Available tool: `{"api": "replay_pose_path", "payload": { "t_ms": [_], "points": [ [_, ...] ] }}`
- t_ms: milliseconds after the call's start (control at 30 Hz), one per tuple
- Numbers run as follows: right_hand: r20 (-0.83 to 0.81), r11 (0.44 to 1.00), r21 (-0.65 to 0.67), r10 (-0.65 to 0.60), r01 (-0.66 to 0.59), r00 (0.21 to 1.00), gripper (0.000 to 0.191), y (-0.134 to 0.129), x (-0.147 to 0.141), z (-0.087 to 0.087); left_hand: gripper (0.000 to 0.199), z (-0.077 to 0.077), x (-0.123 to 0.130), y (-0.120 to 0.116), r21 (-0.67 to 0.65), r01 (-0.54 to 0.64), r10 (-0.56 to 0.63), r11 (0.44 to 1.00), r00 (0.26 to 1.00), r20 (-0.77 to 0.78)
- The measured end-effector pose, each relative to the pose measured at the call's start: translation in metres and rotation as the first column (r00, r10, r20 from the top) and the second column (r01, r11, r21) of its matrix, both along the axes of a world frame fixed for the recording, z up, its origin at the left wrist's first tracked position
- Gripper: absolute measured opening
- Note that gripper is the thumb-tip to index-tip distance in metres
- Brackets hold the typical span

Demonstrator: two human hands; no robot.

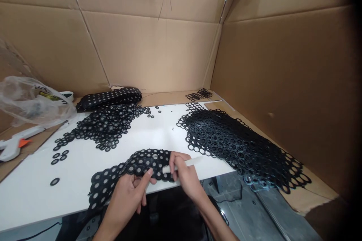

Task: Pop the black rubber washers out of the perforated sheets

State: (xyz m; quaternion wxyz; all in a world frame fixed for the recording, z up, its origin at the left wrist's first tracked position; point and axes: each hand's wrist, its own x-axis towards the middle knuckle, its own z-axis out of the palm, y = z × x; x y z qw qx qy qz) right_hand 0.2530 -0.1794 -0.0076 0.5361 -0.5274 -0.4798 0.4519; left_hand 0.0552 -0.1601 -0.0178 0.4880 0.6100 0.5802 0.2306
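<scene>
A strip of joined black rings with pale round centres (103, 183) lies along the front edge of the white board, its middle part bulging up. My left hand (131, 192) grips the strip's near edge, thumb on top and fingers underneath. In my right hand (185, 175) is a slim white stick (195, 160), held like a pen. The stick's lower tip touches or hovers just over the strip's right end; I cannot tell which. Part of that end is hidden behind my right fingers.
Loose black rings (106, 124) are heaped on the white board (25, 207). Behind them lies a folded dotted strip (110, 97). Stacked black ring netting (234, 143) covers the right side. A glue gun (17, 143) and plastic bag (25, 101) sit left. Cardboard walls (158, 52) enclose the table.
</scene>
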Motion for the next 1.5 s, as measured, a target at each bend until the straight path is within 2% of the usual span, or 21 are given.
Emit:
{"api": "replay_pose_path", "payload": {
  "t_ms": [67,233,400,667,867,1100,1200,1300,1333,1400,1500],
  "points": [
    [-0.004,0.999,0.004,-0.040,0.040,0.999,0.030,0.000,0.006,0.000,0.082,0.000,0.000,0.001,-0.009,-0.028,0.028,1.000,1.000,0.012],
    [0.053,1.000,-0.021,-0.010,0.011,0.999,0.030,0.006,0.007,0.002,0.085,-0.003,0.002,0.002,-0.028,-0.029,0.030,0.999,0.999,0.018],
    [0.101,1.000,-0.010,-0.021,0.022,0.995,0.031,0.015,0.003,0.003,0.092,-0.001,0.006,0.004,-0.062,0.027,-0.031,0.998,0.997,-0.065],
    [0.138,1.000,0.005,-0.022,0.021,0.990,0.031,0.015,0.001,0.000,0.085,0.000,0.018,0.016,-0.128,0.039,-0.074,0.991,0.957,-0.282],
    [0.132,0.999,0.022,-0.032,0.029,0.991,0.030,0.015,0.003,-0.002,0.093,-0.001,0.012,0.016,-0.122,0.090,-0.109,0.988,0.981,-0.161],
    [0.151,0.999,0.034,0.025,-0.030,0.988,0.031,0.013,0.004,-0.003,0.085,0.007,0.010,0.011,-0.087,0.095,-0.104,0.992,0.989,-0.102],
    [0.271,0.992,0.083,0.066,-0.092,0.960,0.027,0.009,-0.002,-0.002,0.080,0.004,0.008,0.010,-0.039,0.075,-0.078,0.996,0.994,-0.080],
    [0.405,0.980,0.124,0.094,-0.156,0.910,0.024,0.007,-0.006,-0.002,0.084,0.001,0.004,0.008,-0.007,0.034,-0.035,0.999,0.989,-0.142],
    [0.387,0.979,0.123,0.101,-0.160,0.917,0.024,0.006,-0.005,-0.001,0.086,0.001,0.004,0.008,-0.007,0.024,-0.025,1.000,0.986,-0.163],
    [0.246,0.988,0.112,0.072,-0.102,0.967,0.026,0.006,0.000,-0.001,0.085,0.003,0.003,0.008,-0.022,0.012,-0.016,1.000,0.987,-0.161],
    [0.081,0.992,0.116,-0.059,0.050,0.995,0.031,0.007,0.010,-0.003,0.082,0.007,0.004,0.008,-0.058,0.000,-0.006,0.998,0.995,-0.103]
  ]
}}
